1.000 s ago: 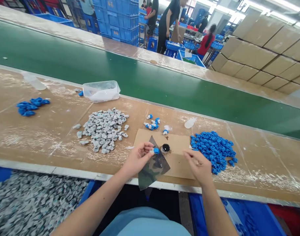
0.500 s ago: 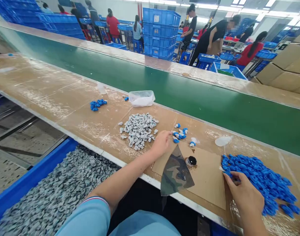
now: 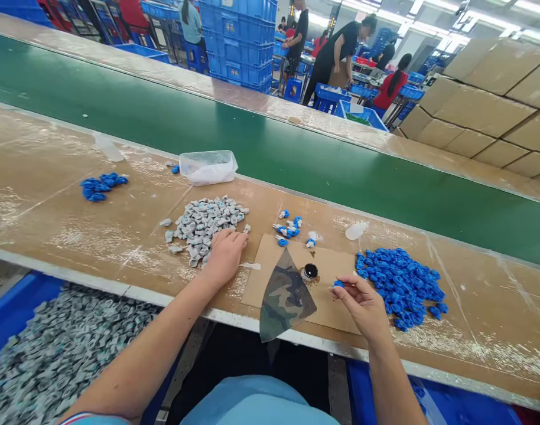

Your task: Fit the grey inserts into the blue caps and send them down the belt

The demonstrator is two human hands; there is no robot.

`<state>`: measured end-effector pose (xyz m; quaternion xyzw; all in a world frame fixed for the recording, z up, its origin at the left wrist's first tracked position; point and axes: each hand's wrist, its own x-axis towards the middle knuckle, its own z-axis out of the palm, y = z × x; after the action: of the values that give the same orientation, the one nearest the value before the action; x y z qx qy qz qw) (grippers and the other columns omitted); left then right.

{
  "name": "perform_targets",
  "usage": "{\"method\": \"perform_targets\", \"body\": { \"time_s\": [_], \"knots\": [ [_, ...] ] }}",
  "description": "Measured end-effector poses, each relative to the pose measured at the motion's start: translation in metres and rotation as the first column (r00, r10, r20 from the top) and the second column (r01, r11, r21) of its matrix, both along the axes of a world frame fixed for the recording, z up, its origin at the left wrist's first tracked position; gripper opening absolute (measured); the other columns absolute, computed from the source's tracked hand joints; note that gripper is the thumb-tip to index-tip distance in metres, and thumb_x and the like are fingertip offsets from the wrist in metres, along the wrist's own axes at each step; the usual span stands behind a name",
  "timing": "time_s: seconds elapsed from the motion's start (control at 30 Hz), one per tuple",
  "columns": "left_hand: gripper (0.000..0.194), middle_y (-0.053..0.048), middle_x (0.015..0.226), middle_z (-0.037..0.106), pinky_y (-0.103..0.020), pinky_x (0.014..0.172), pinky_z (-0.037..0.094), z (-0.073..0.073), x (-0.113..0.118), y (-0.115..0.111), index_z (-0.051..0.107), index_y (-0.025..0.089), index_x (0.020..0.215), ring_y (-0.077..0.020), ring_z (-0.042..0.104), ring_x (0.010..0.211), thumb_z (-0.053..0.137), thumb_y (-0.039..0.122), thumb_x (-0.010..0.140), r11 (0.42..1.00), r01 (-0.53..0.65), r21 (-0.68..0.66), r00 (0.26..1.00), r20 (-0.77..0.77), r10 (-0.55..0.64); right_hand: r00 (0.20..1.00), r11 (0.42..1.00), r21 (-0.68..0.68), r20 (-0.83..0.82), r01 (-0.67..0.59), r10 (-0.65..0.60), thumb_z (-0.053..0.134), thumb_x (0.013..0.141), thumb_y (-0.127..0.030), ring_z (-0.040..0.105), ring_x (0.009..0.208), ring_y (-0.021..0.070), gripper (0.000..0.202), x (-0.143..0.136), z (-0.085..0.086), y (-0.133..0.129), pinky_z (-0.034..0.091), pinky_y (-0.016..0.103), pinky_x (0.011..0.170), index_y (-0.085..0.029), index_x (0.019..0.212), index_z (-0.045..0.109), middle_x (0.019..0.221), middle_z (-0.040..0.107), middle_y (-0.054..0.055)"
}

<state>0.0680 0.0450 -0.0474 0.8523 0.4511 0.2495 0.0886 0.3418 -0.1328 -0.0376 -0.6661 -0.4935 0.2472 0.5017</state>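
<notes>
My left hand reaches onto the near right edge of a pile of small grey pieces, its fingertips bent down; a thin white stick pokes out beside it. Between the thumb and fingers of my right hand is a small blue piece, held over a cardboard sheet. Right of that hand lies a heap of blue pieces. A small open jar with dark contents stands on the sheet, beside a camouflage cloth. Several blue-and-white pieces lie behind it.
A clear plastic tray stands behind the grey pile. Blue pieces lie at the left. A green conveyor runs behind the table. A blue bin of grey pieces is below left. People work in the background.
The view has swung right. My left hand has moved from beside the blue-and-white pieces to the grey pile. My right hand has left the blue heap with one blue piece.
</notes>
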Motion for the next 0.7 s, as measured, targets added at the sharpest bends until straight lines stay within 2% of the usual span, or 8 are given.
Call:
{"method": "perform_targets", "body": {
  "time_s": [0.07,0.17,0.23,0.33,0.43,0.53,0.6,0.7],
  "knots": [
    [0.019,-0.010,0.093,0.066,-0.040,0.084,0.044,0.003,0.002,-0.008,0.063,0.018,0.090,-0.0245,0.056,0.093,0.045,0.014,0.084,0.999,0.035,-0.010,0.988,0.150,-0.034,1.000,0.999,0.031,0.013,-0.027,0.027,0.069,0.075,-0.047,0.067,0.070,0.0170,0.028,-0.004,0.001,0.001,0.058,0.030,0.062,-0.023,0.090,0.072,0.080,0.070,0.006],
    [0.018,-0.007,0.093,0.065,-0.033,0.081,0.048,0.008,0.013,-0.032,0.064,0.019,0.092,-0.0191,0.059,0.088,0.047,0.018,0.085,0.979,0.137,-0.152,0.919,0.389,-0.068,0.991,0.996,0.072,0.126,-0.058,0.049,0.068,0.078,-0.041,0.067,0.077,0.0172,0.023,-0.007,0.005,0.005,0.058,0.029,0.066,-0.026,0.095,0.074,0.086,0.072,0.006],
    [0.015,-0.006,0.089,0.065,-0.030,0.077,0.050,0.008,0.025,-0.053,0.066,0.020,0.089,-0.0169,0.060,0.083,0.052,0.020,0.084,0.923,0.248,-0.295,0.852,0.520,-0.063,0.978,0.997,0.062,0.203,-0.054,0.040,0.067,0.079,-0.037,0.068,0.074,0.0172,0.023,-0.008,0.008,0.009,0.058,0.030,0.066,-0.025,0.097,0.073,0.084,0.073,0.005],
    [0.014,-0.005,0.088,0.067,-0.029,0.078,0.051,0.000,0.046,-0.080,0.068,0.020,0.088,-0.0166,0.062,0.084,0.056,0.019,0.081,0.798,0.394,-0.457,0.749,0.662,0.010,0.939,0.998,0.045,0.342,-0.046,0.028,0.066,0.079,-0.033,0.068,0.070,0.0173,0.019,-0.010,0.012,0.015,0.057,0.031,0.066,-0.025,0.095,0.073,0.082,0.074,0.004],
    [0.014,-0.005,0.086,0.066,-0.028,0.075,0.052,-0.010,0.060,-0.095,0.068,0.018,0.089,-0.0157,0.061,0.080,0.059,0.021,0.079,0.684,0.468,-0.559,0.670,0.729,0.137,0.904,0.996,0.040,0.424,-0.083,0.059,0.063,0.082,-0.032,0.068,0.071,0.0167,0.017,-0.013,0.013,0.019,0.056,0.029,0.066,-0.028,0.095,0.074,0.085,0.074,0.003],
    [0.017,-0.004,0.082,0.063,-0.027,0.071,0.052,-0.017,0.065,-0.100,0.068,0.017,0.089,-0.0142,0.059,0.074,0.065,0.026,0.075,0.596,0.499,-0.629,0.627,0.737,0.253,0.894,0.994,0.040,0.442,-0.097,0.070,0.062,0.083,-0.030,0.069,0.077,0.0168,0.019,-0.015,0.013,0.022,0.056,0.027,0.066,-0.030,0.097,0.075,0.088,0.075,0.003],
    [0.019,-0.004,0.081,0.062,-0.027,0.072,0.052,-0.019,0.066,-0.099,0.068,0.016,0.088,-0.0140,0.058,0.074,0.067,0.028,0.074,0.570,0.506,-0.647,0.614,0.735,0.288,0.892,0.994,0.038,0.445,-0.100,0.073,0.062,0.083,-0.029,0.070,0.080,0.0169,0.019,-0.015,0.012,0.023,0.056,0.026,0.068,-0.030,0.097,0.075,0.090,0.074,0.002],
    [0.018,-0.004,0.082,0.062,-0.027,0.071,0.051,-0.019,0.065,-0.099,0.068,0.016,0.087,-0.0135,0.058,0.073,0.067,0.028,0.073,0.566,0.504,-0.652,0.615,0.732,0.295,0.888,0.995,0.017,0.454,-0.097,0.079,0.062,0.083,-0.028,0.070,0.081,0.0168,0.020,-0.015,0.011,0.024,0.055,0.026,0.067,-0.031,0.099,0.074,0.092,0.074,0.002]
  ]
}}
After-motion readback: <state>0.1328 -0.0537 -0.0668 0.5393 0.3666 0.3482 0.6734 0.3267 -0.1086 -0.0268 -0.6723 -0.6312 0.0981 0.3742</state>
